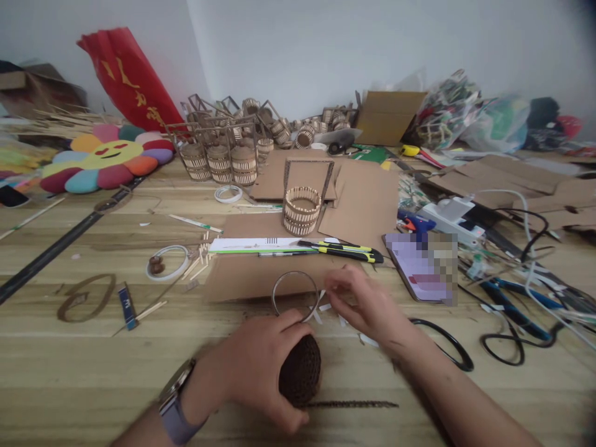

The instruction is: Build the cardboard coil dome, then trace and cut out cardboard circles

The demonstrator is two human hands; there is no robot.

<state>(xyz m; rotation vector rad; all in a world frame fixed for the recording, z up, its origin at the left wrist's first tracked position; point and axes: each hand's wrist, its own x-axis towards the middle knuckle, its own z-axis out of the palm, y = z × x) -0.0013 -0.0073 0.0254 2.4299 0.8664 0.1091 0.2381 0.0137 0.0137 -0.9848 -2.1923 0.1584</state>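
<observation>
My left hand, with a watch on its wrist, is wrapped round a dark brown coiled roll of ridged strip. A loose dark strip lies beside the roll's lower right. Just beyond my left fingertips a thin ring, which looks like a tape roll, stands tilted; whether those fingers touch it, I cannot tell. My right hand is to the ring's right, its fingers drawn together and slightly blurred. A short whitish strip shows by its fingertips, but what they pinch is unclear. White scraps lie below.
Ahead stands a slatted basket with a tall handle, behind a yellow-black utility knife and a white ruler-like strip. A phone, pliers, a glue gun and cables lie right. More baskets fill the back.
</observation>
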